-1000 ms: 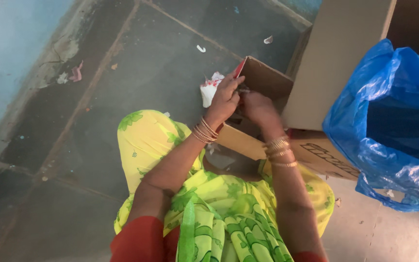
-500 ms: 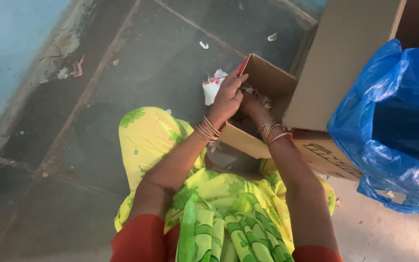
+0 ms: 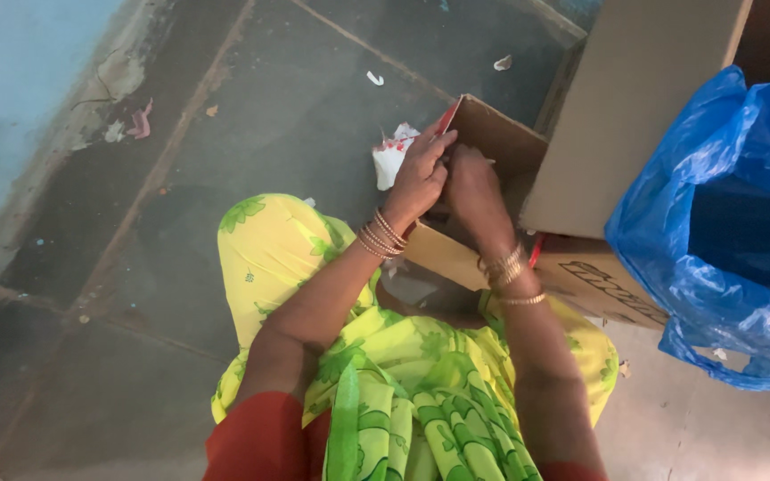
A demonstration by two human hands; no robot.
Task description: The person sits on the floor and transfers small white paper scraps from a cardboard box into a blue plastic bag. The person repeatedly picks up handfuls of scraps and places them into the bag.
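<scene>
Both hands are met over the small open carton [image 3: 492, 147]: the left hand [image 3: 418, 178] seems closed on its near flap, while the grip of the right hand [image 3: 474, 191] cannot be told.

A person wears a bright yellow garment [image 3: 269, 258] printed with green flowers, a green-patterned drape [image 3: 403, 419] down the front, short red sleeves [image 3: 251, 441], and stacked gold bangles [image 3: 381, 237] on both bare forearms.
</scene>
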